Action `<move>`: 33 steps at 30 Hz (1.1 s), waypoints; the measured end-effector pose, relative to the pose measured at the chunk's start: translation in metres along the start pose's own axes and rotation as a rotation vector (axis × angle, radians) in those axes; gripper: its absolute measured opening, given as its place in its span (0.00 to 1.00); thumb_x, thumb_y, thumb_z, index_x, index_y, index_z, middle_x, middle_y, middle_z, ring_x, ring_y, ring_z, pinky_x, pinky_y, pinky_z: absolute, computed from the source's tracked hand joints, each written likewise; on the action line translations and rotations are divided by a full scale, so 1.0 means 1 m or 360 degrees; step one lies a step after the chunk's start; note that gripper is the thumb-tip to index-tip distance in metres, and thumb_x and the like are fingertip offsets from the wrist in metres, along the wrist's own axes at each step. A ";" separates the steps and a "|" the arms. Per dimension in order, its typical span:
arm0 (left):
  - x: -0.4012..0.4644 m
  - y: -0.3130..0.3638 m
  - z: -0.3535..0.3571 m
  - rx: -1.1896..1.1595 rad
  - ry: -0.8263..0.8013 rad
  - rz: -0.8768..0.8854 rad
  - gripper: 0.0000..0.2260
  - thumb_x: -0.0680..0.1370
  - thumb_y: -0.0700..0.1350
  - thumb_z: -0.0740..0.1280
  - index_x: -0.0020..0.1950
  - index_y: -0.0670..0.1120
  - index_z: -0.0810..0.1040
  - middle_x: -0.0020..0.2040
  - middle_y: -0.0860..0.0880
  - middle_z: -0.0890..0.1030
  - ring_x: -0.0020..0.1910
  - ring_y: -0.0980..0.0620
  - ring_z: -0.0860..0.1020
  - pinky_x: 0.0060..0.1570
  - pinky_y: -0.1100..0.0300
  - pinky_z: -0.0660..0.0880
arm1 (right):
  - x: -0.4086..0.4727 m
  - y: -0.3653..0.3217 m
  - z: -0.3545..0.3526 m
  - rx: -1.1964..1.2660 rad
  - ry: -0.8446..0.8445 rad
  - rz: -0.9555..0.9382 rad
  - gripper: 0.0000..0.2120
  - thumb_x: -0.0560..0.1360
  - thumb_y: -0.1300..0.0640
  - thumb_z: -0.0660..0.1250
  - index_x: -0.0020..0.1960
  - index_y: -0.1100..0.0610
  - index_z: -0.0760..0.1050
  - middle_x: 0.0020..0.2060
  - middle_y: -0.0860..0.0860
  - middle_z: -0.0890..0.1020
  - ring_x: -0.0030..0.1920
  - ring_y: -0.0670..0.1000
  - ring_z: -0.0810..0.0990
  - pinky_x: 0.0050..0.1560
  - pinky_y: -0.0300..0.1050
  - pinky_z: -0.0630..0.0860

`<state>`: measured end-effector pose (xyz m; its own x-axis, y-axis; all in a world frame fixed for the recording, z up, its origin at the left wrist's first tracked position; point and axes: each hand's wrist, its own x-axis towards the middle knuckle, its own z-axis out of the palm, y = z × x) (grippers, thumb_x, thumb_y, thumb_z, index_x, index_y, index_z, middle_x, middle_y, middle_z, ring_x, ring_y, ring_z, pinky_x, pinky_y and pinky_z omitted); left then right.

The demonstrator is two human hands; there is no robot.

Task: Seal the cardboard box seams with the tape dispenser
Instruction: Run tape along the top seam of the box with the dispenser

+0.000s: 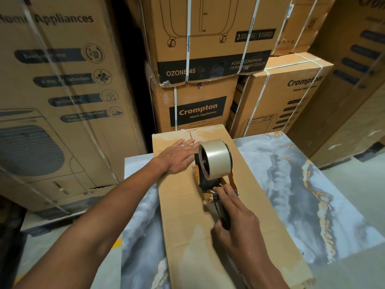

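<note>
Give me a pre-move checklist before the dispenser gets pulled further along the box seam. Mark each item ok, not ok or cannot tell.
1. Left hand flat on the cardboard box, steadying the far end: ok.
2. Right hand gripping the handle of the tape dispenser: ok.
3. Tape roll loaded with plenty left: ok.
4. Dispenser lined up on the centre seam: ok, as far as visible.
5. Tape stuck down at the far end: cannot tell.
6. Box fully supported by the marbled table: ok.

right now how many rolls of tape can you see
1: the tape roll sits on the tape dispenser gripped by the right hand, on the cardboard box. Others may be out of view.
</note>
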<state>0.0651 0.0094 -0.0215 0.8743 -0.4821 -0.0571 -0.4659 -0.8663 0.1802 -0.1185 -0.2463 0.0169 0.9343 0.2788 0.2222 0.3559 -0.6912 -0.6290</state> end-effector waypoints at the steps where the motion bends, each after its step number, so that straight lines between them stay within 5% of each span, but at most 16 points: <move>1: 0.001 -0.002 0.001 0.0013 0.0003 0.0012 0.27 0.83 0.56 0.41 0.82 0.54 0.55 0.82 0.52 0.54 0.82 0.51 0.47 0.80 0.47 0.43 | -0.003 -0.001 -0.002 -0.0006 0.0004 -0.0011 0.40 0.66 0.64 0.72 0.75 0.45 0.69 0.74 0.35 0.60 0.70 0.45 0.67 0.58 0.48 0.78; 8: 0.004 -0.004 0.006 0.0058 -0.0022 -0.0043 0.27 0.83 0.56 0.41 0.83 0.54 0.49 0.83 0.54 0.49 0.82 0.52 0.46 0.80 0.46 0.44 | -0.024 0.004 -0.011 0.0022 0.0057 -0.0038 0.40 0.64 0.66 0.73 0.73 0.44 0.71 0.72 0.29 0.58 0.69 0.36 0.60 0.59 0.37 0.72; 12: -0.005 0.017 0.010 0.0082 -0.0011 -0.0075 0.32 0.79 0.60 0.35 0.83 0.54 0.48 0.83 0.52 0.47 0.82 0.49 0.44 0.80 0.45 0.43 | -0.023 -0.001 -0.012 -0.0033 0.0018 0.0005 0.40 0.65 0.64 0.73 0.74 0.44 0.70 0.73 0.34 0.60 0.71 0.43 0.63 0.58 0.46 0.78; 17: -0.025 0.041 0.016 0.0053 -0.0004 0.0014 0.33 0.78 0.58 0.35 0.82 0.52 0.52 0.83 0.49 0.53 0.82 0.50 0.47 0.80 0.46 0.44 | -0.024 0.001 -0.011 -0.0030 -0.0007 0.0023 0.39 0.66 0.63 0.73 0.75 0.46 0.70 0.74 0.36 0.61 0.67 0.46 0.73 0.58 0.46 0.78; 24: -0.024 0.041 0.017 0.0076 -0.0024 -0.0028 0.34 0.77 0.59 0.35 0.83 0.51 0.52 0.83 0.49 0.53 0.82 0.52 0.47 0.80 0.48 0.43 | -0.027 0.002 -0.008 -0.0046 -0.0006 -0.0005 0.38 0.67 0.65 0.73 0.75 0.48 0.70 0.76 0.46 0.68 0.65 0.49 0.74 0.54 0.50 0.80; 33: -0.026 0.050 0.010 0.0112 -0.0008 -0.0058 0.28 0.81 0.54 0.44 0.82 0.51 0.57 0.82 0.47 0.58 0.81 0.48 0.53 0.80 0.45 0.47 | -0.032 0.001 -0.011 -0.0061 -0.0084 0.0005 0.38 0.69 0.65 0.71 0.77 0.50 0.67 0.78 0.47 0.64 0.66 0.52 0.77 0.61 0.48 0.76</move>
<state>0.0172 -0.0225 -0.0206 0.8901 -0.4508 -0.0673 -0.4426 -0.8901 0.1085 -0.1479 -0.2630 0.0172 0.9333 0.3108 0.1800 0.3545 -0.7168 -0.6005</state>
